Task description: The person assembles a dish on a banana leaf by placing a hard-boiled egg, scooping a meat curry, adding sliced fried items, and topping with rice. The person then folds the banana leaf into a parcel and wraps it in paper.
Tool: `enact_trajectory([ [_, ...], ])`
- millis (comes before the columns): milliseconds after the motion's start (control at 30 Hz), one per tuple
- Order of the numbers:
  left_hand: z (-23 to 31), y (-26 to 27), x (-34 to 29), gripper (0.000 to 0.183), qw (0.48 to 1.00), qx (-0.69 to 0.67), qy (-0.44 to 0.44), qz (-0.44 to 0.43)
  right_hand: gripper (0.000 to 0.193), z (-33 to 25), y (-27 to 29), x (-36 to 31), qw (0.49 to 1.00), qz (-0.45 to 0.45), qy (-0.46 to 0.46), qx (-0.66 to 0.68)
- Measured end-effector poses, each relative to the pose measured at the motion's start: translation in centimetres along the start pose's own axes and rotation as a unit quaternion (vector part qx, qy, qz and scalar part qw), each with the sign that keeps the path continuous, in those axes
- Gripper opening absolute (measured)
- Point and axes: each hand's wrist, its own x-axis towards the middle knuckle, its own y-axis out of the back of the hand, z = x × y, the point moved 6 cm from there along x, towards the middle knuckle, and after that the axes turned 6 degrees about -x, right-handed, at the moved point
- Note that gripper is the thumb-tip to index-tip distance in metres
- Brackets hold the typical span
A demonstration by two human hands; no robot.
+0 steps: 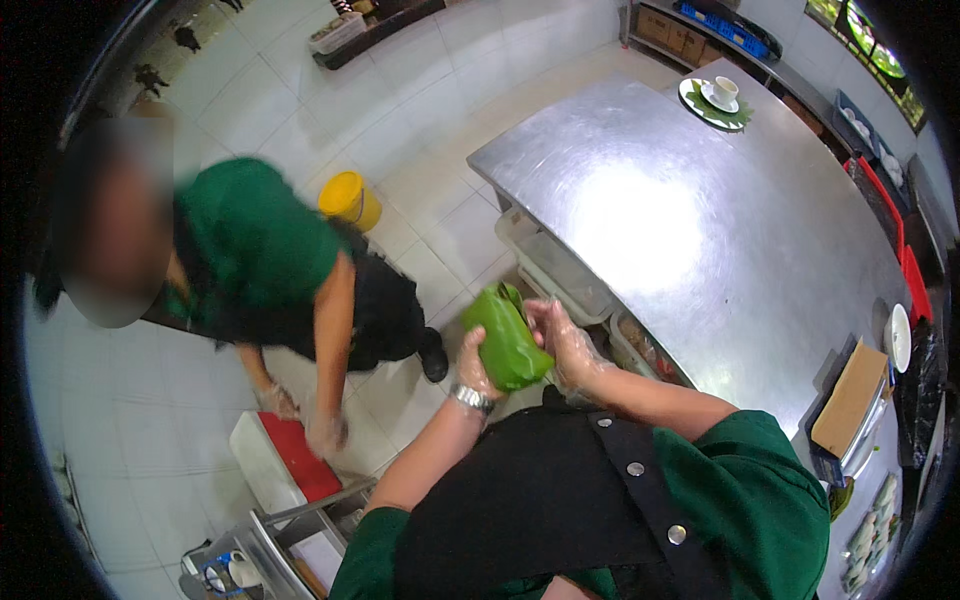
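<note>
Held in both gloved hands just off the near corner of the steel counter [700, 230]: one green leaf-wrapped parcel [507, 342], mid-wrap by the look of it. Left hand [474, 365], wristwatch at the cuff, cupped under and behind the parcel with fingers closed on it. Right hand [562, 340] against the parcel's right side, fingers [540, 318] curled onto the upper fold near the loose leaf tip. Judged to be the folding or tucking stage; likely called for next, a firm pinch on that top flap while the lower hand keeps the bundle from opening.

On the counter's far end, one cup on a saucer over a leaf-lined plate [716, 100]. At the counter's right edge, one brown cardboard box [851, 398] and one white plate [899, 337]. Beneath the counter, several clear tubs [565, 275], exact number hard to tell.

Left of the counter, on the tiled floor, one yellow bucket [349, 199] and one co-worker in a green shirt [255, 245], bent over a red-topped white box [285, 460].
</note>
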Motion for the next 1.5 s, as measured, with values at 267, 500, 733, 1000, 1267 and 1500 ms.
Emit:
enact_trajectory([
  [267, 12.2, -3.7, 16.0, 0.066, 0.991, -0.045, -0.054, -0.116, 0.063, 0.0, 7.1, 11.8, 0.755, 0.105, -0.087, -0.642],
  [500, 18.4, -1.1, 23.5, 0.065, 0.992, 0.007, 0.08, -0.098, 0.041, 10.3, 11.6, 16.3, 0.747, 0.08, -0.258, -0.608],
  [733, 19.6, 5.5, 25.5, 0.065, 0.97, 0.076, 0.225, -0.059, 0.029, 16.5, 12.7, 14.7, 0.643, 0.293, -0.243, -0.664],
  [1000, 19.5, 10.0, 29.3, 0.065, 0.932, 0.195, 0.305, -0.024, 0.021, 19.2, 4.9, 12.8, 0.668, 0.358, -0.299, -0.58],
  [1267, 18.5, 11.6, 30.5, 0.065, 0.925, 0.149, 0.347, -0.033, 0.022, 23.8, -2.3, 9.9, 0.674, 0.329, -0.299, -0.59],
  [1500, 17.7, 11.9, 31.9, 0.067, 0.932, 0.106, 0.34, -0.072, 0.026, 25.7, -1.1, 9.5, 0.674, 0.292, -0.297, -0.61],
])
